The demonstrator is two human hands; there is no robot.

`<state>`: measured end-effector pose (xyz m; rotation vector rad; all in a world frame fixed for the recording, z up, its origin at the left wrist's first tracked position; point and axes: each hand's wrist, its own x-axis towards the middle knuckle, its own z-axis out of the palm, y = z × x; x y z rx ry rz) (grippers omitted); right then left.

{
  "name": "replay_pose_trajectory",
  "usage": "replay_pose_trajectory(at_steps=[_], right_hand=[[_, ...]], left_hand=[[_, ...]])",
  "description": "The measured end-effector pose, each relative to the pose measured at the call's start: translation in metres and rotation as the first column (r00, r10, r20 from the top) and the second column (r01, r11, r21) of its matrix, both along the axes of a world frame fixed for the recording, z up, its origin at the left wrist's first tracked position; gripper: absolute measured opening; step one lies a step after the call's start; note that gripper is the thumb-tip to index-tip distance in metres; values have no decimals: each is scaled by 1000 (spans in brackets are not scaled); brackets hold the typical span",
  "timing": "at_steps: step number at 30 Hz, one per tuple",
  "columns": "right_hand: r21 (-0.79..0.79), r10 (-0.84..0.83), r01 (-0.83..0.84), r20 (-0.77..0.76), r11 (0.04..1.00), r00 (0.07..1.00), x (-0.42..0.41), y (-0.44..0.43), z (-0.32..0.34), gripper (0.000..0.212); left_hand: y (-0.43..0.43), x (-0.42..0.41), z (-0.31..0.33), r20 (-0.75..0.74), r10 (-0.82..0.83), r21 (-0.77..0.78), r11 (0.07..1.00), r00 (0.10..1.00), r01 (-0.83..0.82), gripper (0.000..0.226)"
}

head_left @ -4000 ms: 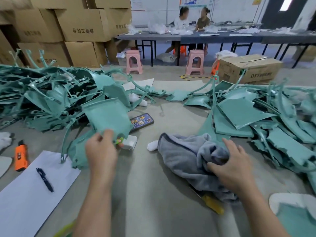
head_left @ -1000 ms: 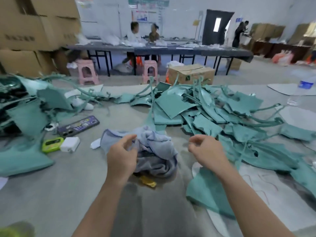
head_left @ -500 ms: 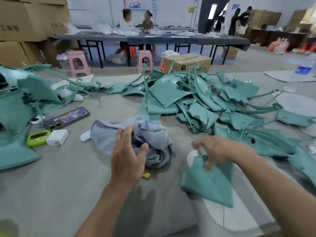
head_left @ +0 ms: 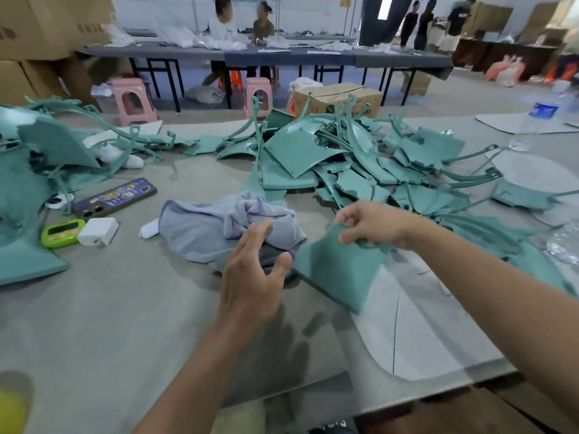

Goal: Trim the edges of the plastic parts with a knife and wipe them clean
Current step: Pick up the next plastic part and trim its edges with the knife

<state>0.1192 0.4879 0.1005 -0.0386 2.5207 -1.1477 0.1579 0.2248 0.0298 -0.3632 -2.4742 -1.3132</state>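
My right hand (head_left: 372, 225) pinches the top edge of a flat teal plastic part (head_left: 336, 270) and holds it tilted above the table, just right of a crumpled grey cloth (head_left: 219, 225). In front of the cloth hovers my left hand (head_left: 253, 277), fingers spread and holding nothing, close to the part's left edge. A heap of teal plastic parts (head_left: 360, 164) lies beyond on the right, and another pile (head_left: 34, 158) on the left. No knife shows; the cloth covers the spot where a yellow handle lay earlier.
A phone (head_left: 116, 197), a green timer (head_left: 62, 233) and a white charger (head_left: 97, 230) lie left of the cloth. A water bottle (head_left: 535, 123) stands far right. White sheets (head_left: 416, 333) lie under the held part. The table's front edge (head_left: 407, 399) is near. People are at the far tables.
My right hand has lifted the teal part and drawn it left toward the cloth. My left hand has let go of the cloth and spread open beside the part.
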Motion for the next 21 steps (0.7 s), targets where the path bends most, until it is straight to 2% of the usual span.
replay_pose_trajectory(at_steps=[1, 2, 4, 5, 8, 11, 12, 13, 15, 16, 17, 19, 20, 21], right_hand=[[-119, -64, 59, -36, 991, 997, -3, -3, 8, 17], [-235, -142, 122, -73, 964, 987, -5, -10, 15, 23], [-429, -292, 213, -126, 878, 948, -8, -32, 20, 25], [-487, -338, 231, -143, 842, 930, -8, -48, 20, 22], [-514, -371, 236, -178, 825, 911, -4, -98, 11, 16], [-537, -283, 174, -126, 825, 951, 3, -125, 4, 16], [-493, -231, 141, -126, 859, 965, 6, -129, 4, 21], [-384, -185, 102, -187, 918, 965, 8, -131, 4, 31], [-45, -81, 68, -449, 997, 890, 10, -128, 7, 35], [35, -54, 86, -539, 996, 841, 11, -125, 9, 33], [28, -61, 93, -566, 995, 822, 12, -122, 12, 31], [-109, -139, 102, -417, 989, 898, 14, -118, 7, 30], [-107, -123, 94, -301, 990, 946, 17, -119, -2, 30], [-8, -54, 54, -232, 999, 971, 20, -124, -12, 28]], left_hand=[[-3, 1, 2, 46, -47, 106, 993, 998, 42, 59], [-4, 1, 5, 116, -128, 281, 955, 985, 92, 56], [-3, -1, 11, 221, -302, 625, 774, 927, 103, 43], [-3, -4, 14, 248, -322, 701, 711, 914, 60, 34], [-10, -14, 21, 311, -259, 757, 649, 914, -74, 24], [-41, -27, 22, 371, -217, 753, 640, 903, -155, 22], [-57, -30, 22, 366, -191, 750, 640, 911, -167, 22], [-74, -32, 23, 362, -124, 741, 640, 924, -205, 24], [-112, -35, 25, 356, 70, 721, 613, 932, -322, 34], [-132, -36, 27, 346, 134, 725, 590, 928, -356, 37], [-151, -37, 28, 331, 156, 738, 572, 931, -358, 37], [-179, -38, 29, 329, 68, 786, 534, 942, -313, 29], [-186, -38, 28, 339, -20, 822, 492, 941, -285, 26], [-189, -38, 25, 349, -113, 854, 447, 930, -266, 27]])
